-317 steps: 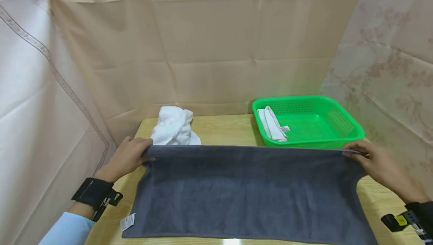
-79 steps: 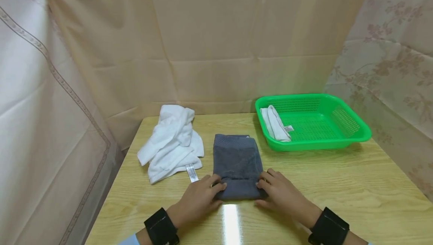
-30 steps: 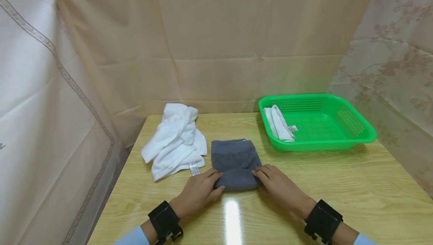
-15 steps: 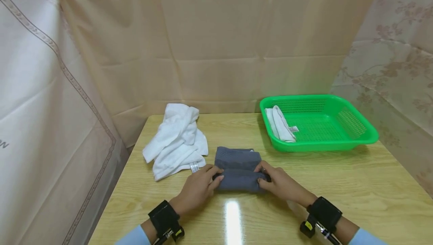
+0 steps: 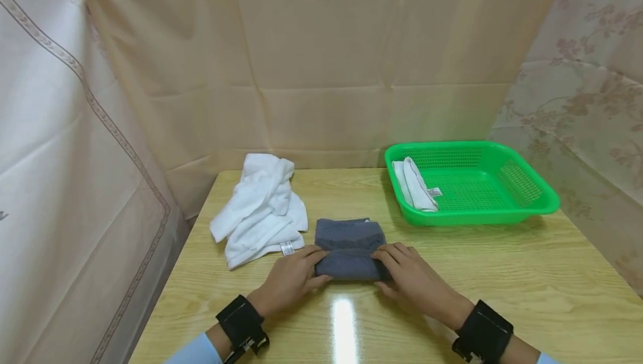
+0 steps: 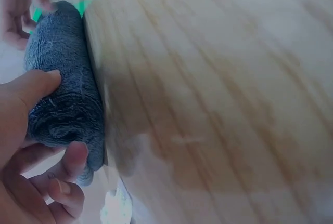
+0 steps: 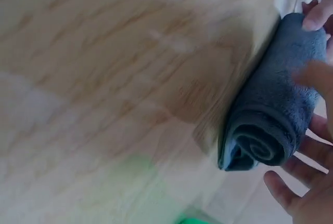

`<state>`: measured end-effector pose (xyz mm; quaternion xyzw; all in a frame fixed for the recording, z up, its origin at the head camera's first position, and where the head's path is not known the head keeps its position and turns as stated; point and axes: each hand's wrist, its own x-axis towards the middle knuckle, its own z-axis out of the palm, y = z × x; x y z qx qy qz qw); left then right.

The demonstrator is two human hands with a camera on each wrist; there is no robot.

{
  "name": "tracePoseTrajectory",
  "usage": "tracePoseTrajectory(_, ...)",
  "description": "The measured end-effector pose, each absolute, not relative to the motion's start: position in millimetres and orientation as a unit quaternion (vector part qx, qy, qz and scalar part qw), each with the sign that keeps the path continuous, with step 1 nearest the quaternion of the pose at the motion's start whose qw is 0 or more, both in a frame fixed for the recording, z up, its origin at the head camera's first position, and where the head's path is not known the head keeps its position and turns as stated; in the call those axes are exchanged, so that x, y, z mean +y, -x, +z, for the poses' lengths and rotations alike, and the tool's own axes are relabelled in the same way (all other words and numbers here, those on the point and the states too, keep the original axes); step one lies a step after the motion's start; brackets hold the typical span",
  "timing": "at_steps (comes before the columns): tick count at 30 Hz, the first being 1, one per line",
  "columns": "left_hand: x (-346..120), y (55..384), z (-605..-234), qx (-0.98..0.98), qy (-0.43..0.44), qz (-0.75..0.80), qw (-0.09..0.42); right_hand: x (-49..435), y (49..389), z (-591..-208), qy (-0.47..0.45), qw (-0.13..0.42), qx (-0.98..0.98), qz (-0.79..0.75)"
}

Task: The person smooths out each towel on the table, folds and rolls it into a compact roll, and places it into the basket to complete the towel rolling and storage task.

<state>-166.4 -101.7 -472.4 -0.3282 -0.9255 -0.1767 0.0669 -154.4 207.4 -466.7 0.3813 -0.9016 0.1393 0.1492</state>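
Observation:
A dark grey towel [image 5: 350,265] lies partly rolled on the wooden table, its near part a thick roll and a flat, folded strip still spread behind it. At the roll's left end my left hand [image 5: 290,276] grips it, thumb on the near side and fingers over the top. My right hand [image 5: 416,281] holds the right end in much the same way. The right wrist view shows the spiral end of the grey towel [image 7: 276,99], with some fingers spread beyond it. In the left wrist view, the left thumb presses on the roll [image 6: 62,57].
A crumpled white towel [image 5: 266,207] with a tag lies to the left of the grey one. Toward the back right stands a green plastic basket [image 5: 477,218], with a folded white cloth [image 5: 414,185] at its left side. Fabric sheets [image 5: 311,62] hang behind the table [image 5: 502,274].
Earlier the grey towel was held stretched wide, then lay folded into a narrow strip. Both hands have since rolled its near end away from me, shortening the flat part.

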Motion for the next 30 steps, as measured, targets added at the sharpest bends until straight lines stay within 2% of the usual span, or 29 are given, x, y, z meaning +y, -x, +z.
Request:
tracePoseTrajectory(7, -99.7, 165.2, -472.8, -0.926, 0.326, -0.182, 0.054, 209.2, 163.8, -472.4, -0.348, 0.091, -0.908, 0.215)
tracePoseTrajectory(14, -96.9, 166.1, -474.4, -0.926, 0.286, -0.248, 0.003, 211.1, 173.5, -465.6, -0.293, -0.056, -0.886, 0.355)
tracePoseTrajectory(17, -95.8, 166.7, -474.0, -0.925, 0.282, -0.255, 0.019, 211.2, 176.7, -464.7, -0.277, -0.074, -0.873, 0.394)
tracePoseTrajectory(22, -96.0, 168.8, -471.3, -0.927, 0.305, -0.208, 0.067, 208.1, 174.3, -467.5, -0.274, -0.019, -0.883, 0.379)
tracePoseTrajectory(27, -96.9, 170.2, -469.6, -0.924, 0.323, -0.193, 0.074, 205.1, 164.2, -468.4, -0.304, 0.085, -0.917, 0.243)
tracePoseTrajectory(30, -96.4, 169.3, -471.8, -0.922, 0.317, -0.21, 0.077, 204.9, 160.8, -467.0, -0.334, 0.12, -0.919, 0.172)
